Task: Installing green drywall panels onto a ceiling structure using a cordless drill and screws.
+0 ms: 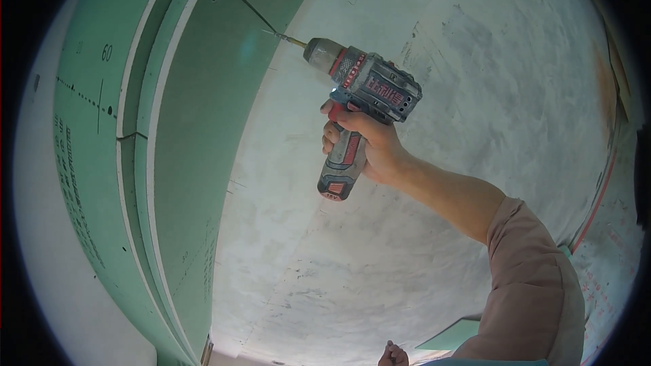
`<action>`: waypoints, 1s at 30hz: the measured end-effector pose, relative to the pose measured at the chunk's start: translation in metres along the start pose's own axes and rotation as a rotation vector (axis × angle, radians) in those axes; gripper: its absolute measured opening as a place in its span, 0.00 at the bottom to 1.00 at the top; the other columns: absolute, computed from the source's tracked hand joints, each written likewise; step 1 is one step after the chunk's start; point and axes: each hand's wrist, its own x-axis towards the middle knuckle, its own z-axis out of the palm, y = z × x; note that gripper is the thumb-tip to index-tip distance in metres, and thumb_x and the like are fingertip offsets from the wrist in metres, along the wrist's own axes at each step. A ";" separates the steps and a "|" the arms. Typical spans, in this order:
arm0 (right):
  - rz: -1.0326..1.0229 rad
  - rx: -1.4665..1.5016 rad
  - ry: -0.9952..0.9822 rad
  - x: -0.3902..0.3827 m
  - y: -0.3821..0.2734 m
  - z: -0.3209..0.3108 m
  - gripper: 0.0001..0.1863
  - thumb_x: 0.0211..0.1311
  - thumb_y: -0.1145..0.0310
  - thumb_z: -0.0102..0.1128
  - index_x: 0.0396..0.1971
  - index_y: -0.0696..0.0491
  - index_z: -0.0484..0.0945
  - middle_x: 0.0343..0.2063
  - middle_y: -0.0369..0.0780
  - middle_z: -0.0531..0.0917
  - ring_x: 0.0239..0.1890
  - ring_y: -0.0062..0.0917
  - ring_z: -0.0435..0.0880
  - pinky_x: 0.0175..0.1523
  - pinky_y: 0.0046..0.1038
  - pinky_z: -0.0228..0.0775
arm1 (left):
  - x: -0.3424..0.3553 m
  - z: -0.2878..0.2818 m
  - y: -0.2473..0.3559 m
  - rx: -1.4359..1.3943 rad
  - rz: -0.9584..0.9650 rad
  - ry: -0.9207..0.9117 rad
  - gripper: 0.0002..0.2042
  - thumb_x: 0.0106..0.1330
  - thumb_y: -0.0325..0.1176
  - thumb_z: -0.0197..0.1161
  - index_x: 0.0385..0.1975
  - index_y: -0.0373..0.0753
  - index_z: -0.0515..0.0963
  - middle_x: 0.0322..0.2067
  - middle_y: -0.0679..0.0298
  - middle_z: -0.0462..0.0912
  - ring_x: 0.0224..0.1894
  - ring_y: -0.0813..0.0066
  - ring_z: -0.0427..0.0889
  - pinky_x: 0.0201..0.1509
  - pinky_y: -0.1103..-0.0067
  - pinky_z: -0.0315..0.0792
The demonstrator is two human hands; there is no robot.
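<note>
My right hand [366,139] is wrapped around the handle of a grey, black and red cordless drill [380,91], with a finger at its red trigger. A gold-coloured bit [296,42] sticks out of the drill's chuck toward the upper left. Its tip meets the edge of a green plasterboard panel [203,115], close to where a dark seam reaches that edge. Whether a screw sits on the tip is too small to tell. Low in the view, my left hand [393,354] is closed, with fingers pressed together; what it may hold cannot be made out.
Another green board [88,129] with printed marks stands at the left, past a stepped, pale-edged groove. A grey-white plastered surface [441,34] fills the middle and right. A piece of green board [451,335] lies at the bottom, near my right sleeve. A red line [597,200] runs along the right side.
</note>
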 end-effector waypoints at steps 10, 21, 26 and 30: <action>-0.010 0.006 -0.022 0.006 -0.002 -0.004 0.10 0.60 0.69 0.56 0.41 0.54 0.75 0.22 0.37 0.75 0.30 0.26 0.77 0.40 0.33 0.71 | -0.027 0.061 -0.047 0.001 0.074 -0.120 0.08 0.77 0.33 0.47 0.36 0.41 0.71 0.21 0.69 0.69 0.20 0.80 0.63 0.19 0.82 0.58; -0.013 -0.015 -0.030 0.012 -0.001 -0.002 0.08 0.61 0.69 0.56 0.39 0.53 0.74 0.21 0.37 0.74 0.30 0.26 0.77 0.40 0.34 0.71 | -0.025 0.071 -0.055 -0.004 0.050 -0.163 0.09 0.77 0.33 0.48 0.45 0.36 0.73 0.26 0.66 0.71 0.24 0.80 0.66 0.22 0.83 0.61; -0.012 -0.006 -0.043 0.017 0.002 -0.002 0.06 0.60 0.69 0.55 0.37 0.52 0.74 0.21 0.36 0.74 0.29 0.26 0.76 0.41 0.34 0.71 | -0.076 0.145 -0.080 0.029 0.098 0.037 0.09 0.74 0.26 0.49 0.49 0.32 0.70 0.30 0.63 0.69 0.26 0.78 0.65 0.27 0.83 0.63; 0.005 0.002 -0.048 0.018 -0.002 0.004 0.05 0.61 0.70 0.55 0.35 0.52 0.74 0.21 0.36 0.74 0.29 0.25 0.76 0.41 0.33 0.71 | -0.055 0.122 -0.061 0.125 0.050 -0.055 0.08 0.73 0.24 0.50 0.48 0.32 0.69 0.29 0.64 0.69 0.26 0.78 0.65 0.26 0.83 0.63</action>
